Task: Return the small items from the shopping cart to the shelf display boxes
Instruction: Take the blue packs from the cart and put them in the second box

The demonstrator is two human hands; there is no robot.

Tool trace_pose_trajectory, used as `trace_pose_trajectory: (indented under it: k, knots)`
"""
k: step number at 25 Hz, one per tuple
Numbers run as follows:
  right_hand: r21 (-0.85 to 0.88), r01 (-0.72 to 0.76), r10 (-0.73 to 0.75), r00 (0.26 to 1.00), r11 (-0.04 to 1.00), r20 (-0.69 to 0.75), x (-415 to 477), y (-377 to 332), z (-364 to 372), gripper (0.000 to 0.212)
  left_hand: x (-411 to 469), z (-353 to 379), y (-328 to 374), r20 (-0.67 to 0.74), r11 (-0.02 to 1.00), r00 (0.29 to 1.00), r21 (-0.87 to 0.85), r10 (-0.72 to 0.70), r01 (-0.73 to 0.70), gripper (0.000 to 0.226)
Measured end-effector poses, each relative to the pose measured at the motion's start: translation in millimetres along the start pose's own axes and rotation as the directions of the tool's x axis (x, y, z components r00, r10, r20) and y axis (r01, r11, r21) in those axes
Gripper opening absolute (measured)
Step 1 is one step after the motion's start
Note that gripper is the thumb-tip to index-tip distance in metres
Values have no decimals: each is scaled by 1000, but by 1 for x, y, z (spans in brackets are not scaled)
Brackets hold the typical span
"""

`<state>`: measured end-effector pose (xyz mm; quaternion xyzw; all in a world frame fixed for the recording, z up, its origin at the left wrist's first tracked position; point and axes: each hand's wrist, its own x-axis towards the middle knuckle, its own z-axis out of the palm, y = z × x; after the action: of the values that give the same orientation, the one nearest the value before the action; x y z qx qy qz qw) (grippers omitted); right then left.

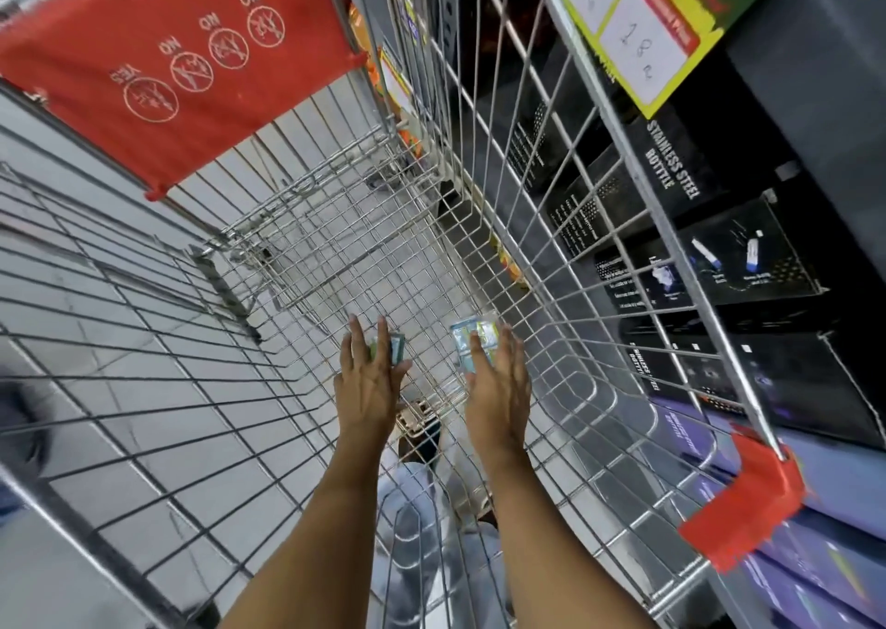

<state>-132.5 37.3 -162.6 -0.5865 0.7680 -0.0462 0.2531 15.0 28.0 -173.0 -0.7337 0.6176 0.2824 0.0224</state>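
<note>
Both my arms reach down into the wire shopping cart [364,254]. My left hand [369,379] lies over a small greenish packet [397,348] on the cart floor, fingers wrapped on it. My right hand [498,384] rests on a light blue and green packet [467,341] beside it, fingers over its near edge. Both packets are partly hidden by the hands. The rest of the cart floor shows bare wire.
The red child-seat flap [182,67] stands at the cart's far end. Shelves on the right hold black stainless steel bottle boxes [671,163] and a yellow price tag [642,38]. A red corner bumper [748,508] caps the cart's near right rim. Grey tiled floor lies on the left.
</note>
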Motion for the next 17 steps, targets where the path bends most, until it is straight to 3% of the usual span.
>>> trace_pose_trajectory:
  k: [3, 9, 17]
  knots:
    - [-1, -34, 34, 999, 999, 4, -4, -4, 2, 59, -10, 8, -1, -53, 1000, 998, -17, 13, -14, 69]
    - [-94, -21, 22, 1000, 995, 7, 5, -10, 5, 66, -14, 14, -1, -33, 998, 998, -3, -58, 58, 68]
    - [-197, 19, -29, 998, 980, -48, 4, -11, -7, 58, -13, -2, 9, -114, 998, 993, -57, 9, -15, 60]
